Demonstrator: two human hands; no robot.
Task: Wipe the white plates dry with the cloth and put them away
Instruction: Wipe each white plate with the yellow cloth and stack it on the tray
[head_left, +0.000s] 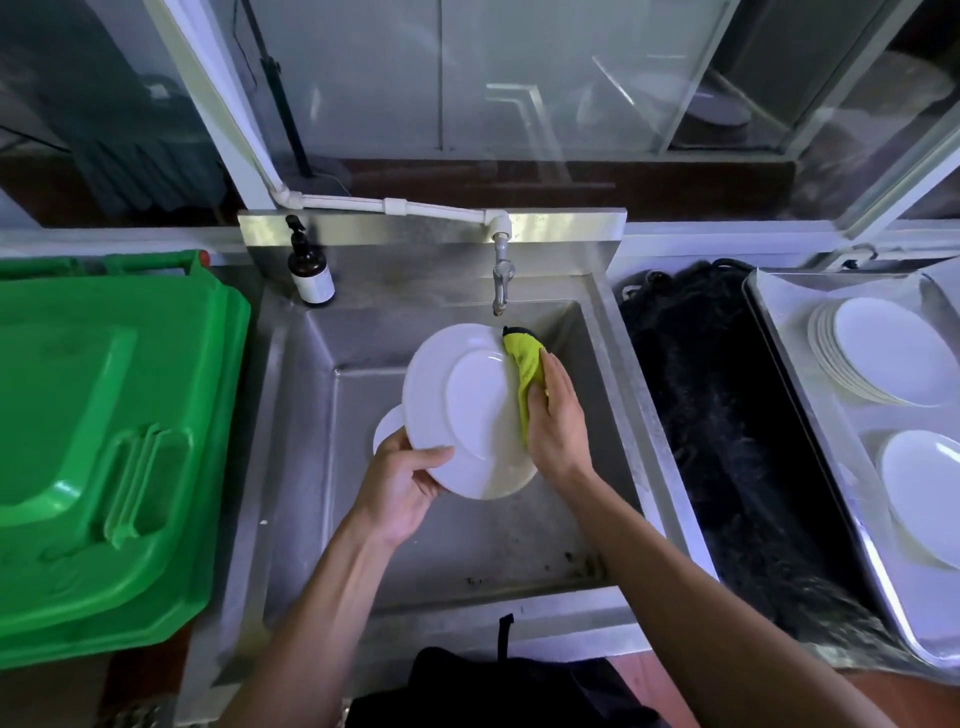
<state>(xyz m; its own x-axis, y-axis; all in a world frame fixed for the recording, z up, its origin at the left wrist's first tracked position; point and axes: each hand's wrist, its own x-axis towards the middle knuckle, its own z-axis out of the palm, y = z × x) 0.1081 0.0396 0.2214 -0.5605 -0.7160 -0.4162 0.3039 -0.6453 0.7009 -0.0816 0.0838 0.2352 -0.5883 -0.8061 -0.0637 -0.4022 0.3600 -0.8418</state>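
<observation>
Over the middle of the steel sink (311, 395), under the tap (502, 280): a white plate (467, 415) being wiped dry with a yellow-green cloth (527, 374).

Left hand (402, 486) at the plate's near-left rim, grip pinching it, thumb on the face and fingers behind, plate tilted up on edge. Right hand (556, 421) at the far-right rim, grip curled round the cloth and pressing it against the plate. Behind the held plate, the edge of a second plate (387, 428); whether held or resting in the sink, impossible to tell. Dried plates stacked in the tray (779, 332) at the counter's right edge: far stack (878, 353), near plate (924, 478). Green bin lid (104, 441) at left, soap bottle (310, 270) at the sink's far-left corner. Best done, probably, by turning the plate with the left grip while sweeping the cloth round rim, then back, keeping clear of the tap.
</observation>
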